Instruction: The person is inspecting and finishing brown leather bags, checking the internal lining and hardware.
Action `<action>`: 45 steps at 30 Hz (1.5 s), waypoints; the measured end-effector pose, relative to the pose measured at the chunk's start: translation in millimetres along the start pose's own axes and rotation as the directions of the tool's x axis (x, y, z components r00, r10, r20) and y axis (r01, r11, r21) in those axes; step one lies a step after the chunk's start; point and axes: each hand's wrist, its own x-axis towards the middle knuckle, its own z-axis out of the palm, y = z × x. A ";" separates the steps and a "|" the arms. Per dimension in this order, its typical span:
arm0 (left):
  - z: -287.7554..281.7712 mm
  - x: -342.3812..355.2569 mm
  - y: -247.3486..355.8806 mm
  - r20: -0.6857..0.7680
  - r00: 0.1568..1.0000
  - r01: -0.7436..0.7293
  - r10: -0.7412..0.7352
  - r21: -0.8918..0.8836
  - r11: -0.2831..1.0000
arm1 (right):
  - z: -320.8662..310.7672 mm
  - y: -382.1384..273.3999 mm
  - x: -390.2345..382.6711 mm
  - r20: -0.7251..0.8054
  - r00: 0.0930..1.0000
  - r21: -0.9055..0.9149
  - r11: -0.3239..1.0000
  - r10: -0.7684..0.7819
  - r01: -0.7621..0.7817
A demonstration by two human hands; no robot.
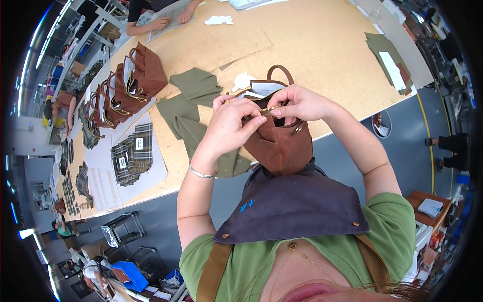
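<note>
We've got left hand (pixel 236 122) and right hand (pixel 299 103) pinching the brown bag (pixel 282 151)'s gold zipper (pixel 268 109); more bags (pixel 147 70) at ten o'clock.

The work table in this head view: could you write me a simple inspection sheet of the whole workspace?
Surface: tan table, partly covered by cloth and paper.
Job's things: brown bag, mouth open; gold-coloured zipper.
Clutter: green fabric, row of brown bags, plaid pieces.
Grip: left hand and right hand both pinch the zipper.
Cables: nothing seen.
Surroundings: a co-worker's hand across the table; blue crate beyond.
</note>
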 end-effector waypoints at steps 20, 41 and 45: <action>7.1 0.1 -0.9 -0.093 0.995 0.032 -0.033 -0.003 0.999 | 1.6 0.1 -2.0 -0.017 1.000 0.033 0.999 -0.001 0.001; 6.4 1.3 -3.1 -0.044 0.998 0.053 -0.055 -0.029 0.998 | 7.2 -10.4 -4.5 -0.053 0.999 -0.060 0.998 0.008 -0.011; 5.5 1.1 -2.1 -0.037 0.997 0.074 -0.075 -0.018 0.997 | 9.0 -10.5 -4.6 -0.052 0.999 -0.071 0.997 -0.004 0.000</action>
